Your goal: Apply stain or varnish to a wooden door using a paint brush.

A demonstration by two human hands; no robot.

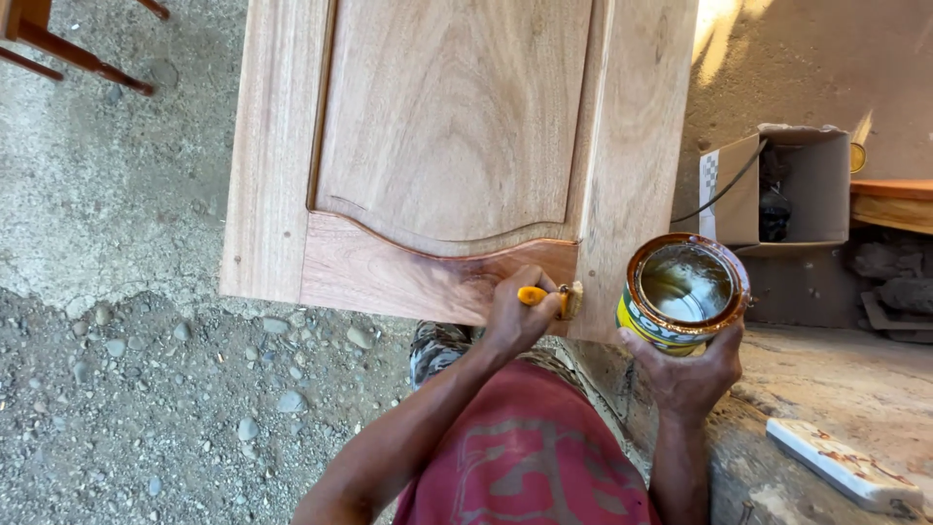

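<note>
My left hand [515,316] is closed around a small yellow-handled brush [549,297]. Its bristles touch the lower rail of a pale wooden panelled door [447,126] that lies flat before me. A strip of that rail beside the brush looks darker and wet. My right hand [692,374] holds an open round tin [685,292] from underneath, just off the door's right edge. The tin has a yellow label and holds a glossy brownish liquid.
An open cardboard box [797,185] with a black cable stands at the right, next to wooden boards [892,199]. Red chair legs [68,49] show at the top left. Gravel and concrete ground lie left. A white flat piece [841,467] rests at the lower right.
</note>
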